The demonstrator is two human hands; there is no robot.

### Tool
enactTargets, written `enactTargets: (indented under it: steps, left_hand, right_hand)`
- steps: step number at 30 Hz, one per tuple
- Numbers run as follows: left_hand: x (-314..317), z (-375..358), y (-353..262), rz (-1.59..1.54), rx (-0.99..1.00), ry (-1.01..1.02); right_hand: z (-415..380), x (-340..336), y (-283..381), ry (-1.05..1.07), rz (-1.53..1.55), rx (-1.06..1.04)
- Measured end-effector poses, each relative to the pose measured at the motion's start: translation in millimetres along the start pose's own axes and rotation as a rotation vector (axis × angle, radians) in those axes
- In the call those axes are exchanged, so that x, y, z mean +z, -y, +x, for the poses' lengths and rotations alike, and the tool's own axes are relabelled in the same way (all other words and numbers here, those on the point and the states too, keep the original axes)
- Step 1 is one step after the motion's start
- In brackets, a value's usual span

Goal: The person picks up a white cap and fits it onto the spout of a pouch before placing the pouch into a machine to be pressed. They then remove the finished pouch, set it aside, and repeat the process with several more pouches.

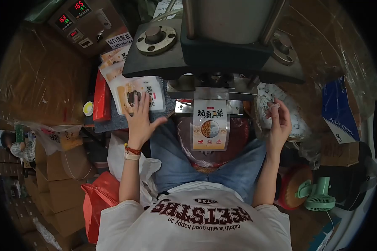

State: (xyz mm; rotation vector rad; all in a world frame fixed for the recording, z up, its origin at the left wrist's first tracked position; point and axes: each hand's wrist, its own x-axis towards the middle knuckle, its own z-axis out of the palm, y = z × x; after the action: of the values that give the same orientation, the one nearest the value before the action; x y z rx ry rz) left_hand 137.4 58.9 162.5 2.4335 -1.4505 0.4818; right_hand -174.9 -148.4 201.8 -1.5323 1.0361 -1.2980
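Note:
My left hand (139, 121) is spread flat over the top of a stack of printed pouches (157, 98) on the left, with its fingers on the uppermost one. Between the jaws of a press machine (222, 50), another printed pouch (209, 131) hangs by its upper edge, its front facing up at me; neither hand touches it. On the right, my right hand (280, 123) pinches a small whitish plastic piece (275, 106) at its fingertips. Just beside that hand, a clear plastic bag (295, 121) holds many similar-looking small white pieces.
A control box (86, 25) with lit red and green digits stands at the upper left. Near the pouches are a red box (101, 98) and a small yellow-and-white round item (88, 108). A blue footswitch box (340, 111) and a green fan (320, 196) sit at the right.

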Motion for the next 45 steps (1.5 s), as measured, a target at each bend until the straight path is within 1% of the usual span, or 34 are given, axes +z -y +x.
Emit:
enactTargets:
  steps: [1, 2, 3, 4, 5, 6, 7, 8, 10, 11, 12, 13, 14, 17, 18, 20, 21, 23, 25, 27, 28, 29, 31, 32, 34, 35, 36, 38, 39, 41, 42, 43, 44, 45]
  left_hand:
    - [-2, -12, 3, -0.044, 0.087, 0.189]
    - [-5, -24, 2, -0.03, 0.192, 0.142]
    - [0, -38, 10, -0.099, 0.208, 0.102]
    - [-6, -43, 9, -0.169, 0.219, 0.066]
    - [-11, -48, 3, -0.299, 0.14, -0.036]
    - [-16, -50, -4, -0.298, 0.139, -0.035]
    - [-20, -53, -10, -0.555, -0.037, -0.006]
    - [-24, -53, -18, -0.812, -0.213, 0.022]
    - [-44, -44, -42, -0.813, -0.15, -0.031]
    - [-50, -40, -50, -0.798, -0.02, -0.056]
    - [-57, -37, -57, -0.781, 0.109, -0.082]
    - [-64, -34, -63, -0.743, 0.164, -0.087]
    - [-68, -31, -67, -0.743, 0.167, -0.092]
    - [-74, -25, -76, -0.969, 0.192, 0.05]
    - [-69, -25, -81, -0.973, 0.196, 0.051]
    - [-47, -25, -95, -1.17, 0.049, 0.229]
    - [-33, -27, -102, -1.171, 0.052, 0.23]
    - [-6, -26, -116, -1.484, -0.433, 0.562]
    - [-1, -15, -122, -1.574, -0.47, 0.57]
    - [-4, 1, -124, -1.821, -0.667, 0.612]
    - [-2, 8, -124, -1.864, -0.691, 0.622]
    - [-1, 14, -123, -1.864, -0.696, 0.619]
    - [1, 22, -123, -1.976, -0.701, 0.579]
    - [3, 22, -120, -1.972, -0.709, 0.633]
    - [10, 24, -119, -1.927, -0.712, 0.651]
    - [11, 21, -117, -1.88, -0.726, 0.686]
    - [8, 23, -114, -1.812, -0.654, 0.671]
    - [-7, 30, -93, -1.496, -0.565, 0.594]
    - [7, 29, -70, -1.211, -0.464, 0.378]
    - [-4, 30, -40, -0.145, -0.114, -0.225]
    - [-2, 23, -22, 0.025, -0.131, -0.073]
    - [1, 11, -10, 0.026, -0.128, -0.073]
    - [3, -7, -1, -0.004, 0.002, 0.036]
    - [1, -20, 4, -0.033, 0.133, 0.141]
  right_hand:
    - [-8, 4, 5, 0.111, 0.262, 0.029]
    - [-16, 9, 10, 0.217, 0.527, 0.055]
    - [-25, 15, 19, 0.21, 0.528, 0.058]
    - [-35, 21, 29, 0.331, 0.613, 0.086]
    - [-45, 29, 38, 0.455, 0.699, 0.11]
    - [-55, 38, 45, 0.484, 0.688, 0.089]
    - [-64, 45, 51, 0.514, 0.675, 0.065]
    - [-71, 48, 49, 0.54, 0.489, -0.007]
    - [-74, 64, 55, 0.595, 0.17, -0.321]
    - [-77, 73, 56, 0.573, 0.062, -0.421]
    - [-78, 75, 53, 0.57, 0.057, -0.42]
    - [-78, 77, 49, 0.616, 0.076, -0.516]
    - [-76, 78, 48, 0.661, 0.097, -0.616]
    - [-65, 61, 59, 0.769, 0.164, -0.623]
    - [-63, 59, 59, 0.766, 0.159, -0.623]
    - [-59, 57, 59, 0.634, -0.047, -0.526]
    - [-58, 53, 58, 0.632, -0.049, -0.526]
    - [-52, 43, 56, 0.394, 0.05, -0.138]
    - [-32, 22, 48, 0.226, 0.025, -0.192]
    - [-11, 3, 45, 0.095, -0.107, -0.19]
    - [1, 0, 42, 0.027, -0.297, -0.209]
    - [12, -1, 29, 0.032, -0.296, -0.208]
    - [23, 1, -9, 0.038, -0.918, -0.488]
    - [23, -2, -20, 0.04, -0.912, -0.489]
    - [24, 1, -29, 0.315, -0.825, -0.232]
    - [21, 1, -32, 0.328, -0.816, -0.231]
    - [19, 3, -26, 0.306, -0.801, -0.252]
    - [23, 6, -17, 0.279, -0.784, -0.285]
    - [25, 8, -14, 0.317, -0.742, -0.374]
    - [25, 5, -16, 0.354, -0.702, -0.45]
    - [29, 2, -21, 0.387, -0.709, -0.421]
    - [32, 1, -23, 0.421, -0.714, -0.394]
    - [30, 1, -21, 0.421, -0.713, -0.395]
    - [28, 2, -16, 0.259, -0.636, -0.418]
